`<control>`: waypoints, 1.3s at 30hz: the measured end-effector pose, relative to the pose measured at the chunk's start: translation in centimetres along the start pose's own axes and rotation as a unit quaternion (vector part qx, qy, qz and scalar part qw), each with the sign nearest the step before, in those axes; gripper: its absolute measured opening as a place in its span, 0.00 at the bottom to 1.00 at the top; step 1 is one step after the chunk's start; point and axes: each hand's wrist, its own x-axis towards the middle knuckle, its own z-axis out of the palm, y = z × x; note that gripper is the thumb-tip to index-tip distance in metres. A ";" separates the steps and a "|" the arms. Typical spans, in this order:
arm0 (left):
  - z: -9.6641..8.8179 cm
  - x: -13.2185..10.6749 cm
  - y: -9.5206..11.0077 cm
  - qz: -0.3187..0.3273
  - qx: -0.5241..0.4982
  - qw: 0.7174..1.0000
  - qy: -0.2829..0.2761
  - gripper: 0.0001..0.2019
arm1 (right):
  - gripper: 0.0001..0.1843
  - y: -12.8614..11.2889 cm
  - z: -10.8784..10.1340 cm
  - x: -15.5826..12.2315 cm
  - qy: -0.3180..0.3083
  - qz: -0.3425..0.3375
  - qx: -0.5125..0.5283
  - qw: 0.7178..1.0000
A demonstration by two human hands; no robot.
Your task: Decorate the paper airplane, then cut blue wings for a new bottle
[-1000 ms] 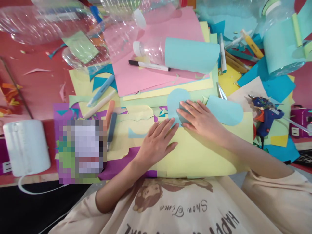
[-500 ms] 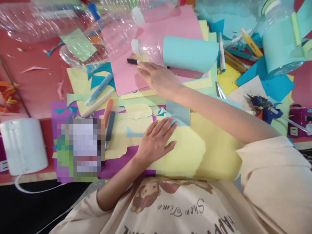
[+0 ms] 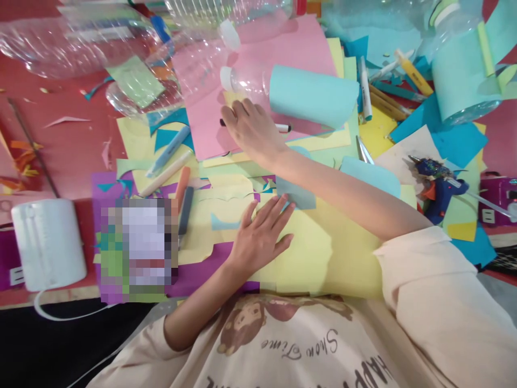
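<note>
My left hand (image 3: 260,231) lies flat with fingers spread on pale yellow paper (image 3: 302,248), its fingertips at the edge of a grey-blue paper piece (image 3: 299,193). Farther out, my right hand (image 3: 254,129) is closed over a white marker (image 3: 283,128) with a black cap, fingers curled down around it; its middle is hidden under the hand. Under the marker is a pink sheet (image 3: 205,126). Just beyond the hand, a clear plastic bottle (image 3: 252,81) with a white cap lies on its side, its lower part wrapped in light blue paper (image 3: 313,94).
A paper-wrapped bottle (image 3: 464,81) stands at the right, near a blue glue gun (image 3: 440,194) and scissors (image 3: 363,150). Markers (image 3: 169,151) and paper scraps cover the left side. Several clear bottles (image 3: 81,46) lie at the back. A white box (image 3: 48,242) with a cable sits far left.
My right hand's fingers have gone from stretched out to curled over the marker, which has shifted slightly right. My left hand stays in place. The view has shifted a little.
</note>
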 end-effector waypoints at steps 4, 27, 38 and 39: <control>-0.1 -0.4 0.6 -0.016 0.009 1.000 -0.005 0.23 | 0.14 -2.0 -3.8 -5.6 -0.039 0.062 -0.013 0.997; -0.3 -0.3 0.2 -0.008 -0.009 1.000 -0.025 0.24 | 0.18 3.5 -5.7 -14.3 -0.037 0.219 -0.120 0.968; -0.3 -0.8 0.8 -0.037 -0.008 0.999 -0.024 0.24 | 0.24 2.1 -7.9 -15.6 -0.003 0.223 -0.122 0.967; -0.2 -0.8 0.7 -0.039 -0.013 0.999 -0.024 0.24 | 0.20 1.7 -8.3 -16.3 -0.004 0.216 -0.097 0.972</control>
